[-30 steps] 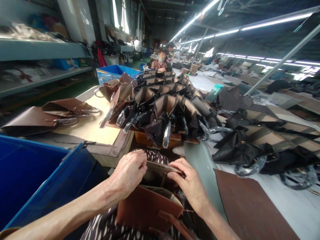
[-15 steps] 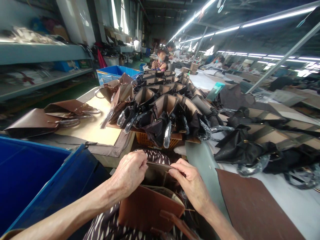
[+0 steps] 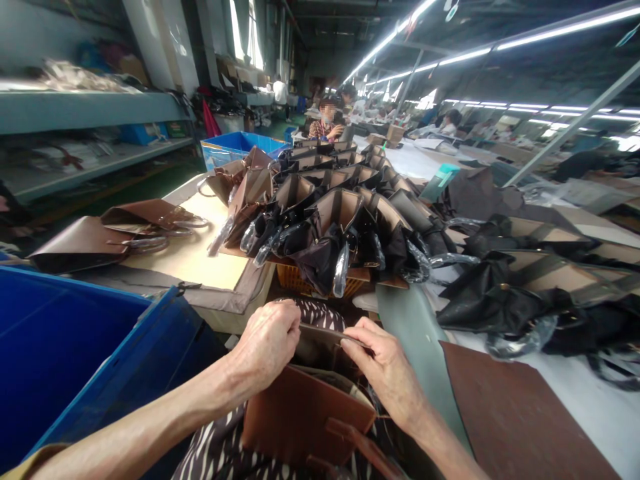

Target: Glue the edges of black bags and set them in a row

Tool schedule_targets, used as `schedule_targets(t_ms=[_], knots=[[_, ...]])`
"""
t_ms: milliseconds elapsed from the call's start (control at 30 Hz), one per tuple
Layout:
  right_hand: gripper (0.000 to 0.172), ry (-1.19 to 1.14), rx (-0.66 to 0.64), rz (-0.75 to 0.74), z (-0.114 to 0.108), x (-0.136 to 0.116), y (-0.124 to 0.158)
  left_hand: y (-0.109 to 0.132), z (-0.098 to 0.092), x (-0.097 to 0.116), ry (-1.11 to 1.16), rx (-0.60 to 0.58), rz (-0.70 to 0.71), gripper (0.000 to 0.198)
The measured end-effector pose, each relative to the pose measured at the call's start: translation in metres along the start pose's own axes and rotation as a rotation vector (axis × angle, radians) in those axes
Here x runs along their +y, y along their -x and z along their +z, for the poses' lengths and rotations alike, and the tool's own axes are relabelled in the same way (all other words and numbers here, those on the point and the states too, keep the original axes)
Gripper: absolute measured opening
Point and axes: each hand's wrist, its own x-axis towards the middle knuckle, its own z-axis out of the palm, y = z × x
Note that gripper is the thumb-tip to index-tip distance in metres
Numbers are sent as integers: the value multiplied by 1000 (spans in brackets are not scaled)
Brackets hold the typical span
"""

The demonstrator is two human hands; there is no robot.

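Note:
A brown handbag (image 3: 300, 420) rests on my lap with its mouth upward, its near panel and a strap handle facing me. My left hand (image 3: 275, 330) is closed on the left part of the bag's far rim. On the right part of that same rim, my right hand (image 3: 377, 350) pinches the edge between thumb and fingers. The dark inside of the bag shows between the two hands. Patterned black and white cloth (image 3: 215, 440) covers my lap beneath it.
Rows of black handbags (image 3: 335, 213) crowd the table ahead, and more black bags (image 3: 525, 300) lie right. Brown bags (image 3: 83, 243) lie at left. A blue bin (image 3: 165, 320) stands by my left arm. A brown sheet (image 3: 510, 407) lies right. A co-worker (image 3: 327, 123) sits beyond the table.
The whole view has shifted slightly, so everything appears a little further right. Both hands keep their hold on the handbag's rim. The co-worker's hand has moved.

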Motion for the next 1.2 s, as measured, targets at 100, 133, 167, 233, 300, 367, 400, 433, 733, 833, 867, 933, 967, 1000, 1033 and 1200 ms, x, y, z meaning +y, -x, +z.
schedule_targets(t_ms=[100, 133, 167, 233, 300, 367, 400, 433, 733, 833, 867, 933, 967, 1000, 1033, 1200], knots=[[20, 47, 7, -31, 0, -1, -1, -1, 0, 0, -13, 4, -4, 15], [20, 75, 13, -44, -1, -2, -2, -1, 0, 1, -14, 5, 1, 15], [19, 108, 16, -56, -1, -4, -3, -1, 0, 1, -13, 2, 7, 15], [16, 175, 12, -77, -4, -8, -6, -1, -1, 2, -8, -3, 18, 14], [14, 217, -26, -94, -5, -11, -10, 0, -2, 3, -2, -8, 23, 14], [13, 241, -68, -103, -5, -14, -14, 0, -2, 4, -1, -4, 27, 15], [12, 254, -83, -99, -5, -15, -16, 1, -2, 4, 0, -2, 30, 15], [11, 269, -97, -87, -4, -16, -17, 1, -2, 4, 2, -1, 32, 15], [20, 365, -100, 25, 3, -15, -19, 10, -13, 1, 137, -38, 96, 18], [21, 354, -108, 36, 1, -14, -18, 11, -21, -4, 258, -97, 44, 23], [22, 352, -110, 44, 0, -14, -17, 11, -23, -7, 300, -121, 23, 29], [24, 345, -114, 60, -2, -14, -16, 10, -27, -14, 377, -214, -7, 42], [24, 336, -115, 63, -3, -14, -15, 9, -28, -19, 419, -287, -15, 43], [24, 326, -118, 63, -4, -14, -14, 8, -29, -23, 475, -369, -20, 42], [23, 315, -121, 59, -5, -14, -13, 7, -30, -28, 541, -450, -22, 40], [24, 289, -186, 52, -10, -15, -14, 2, -35, -40, 664, -602, -9, 42]])
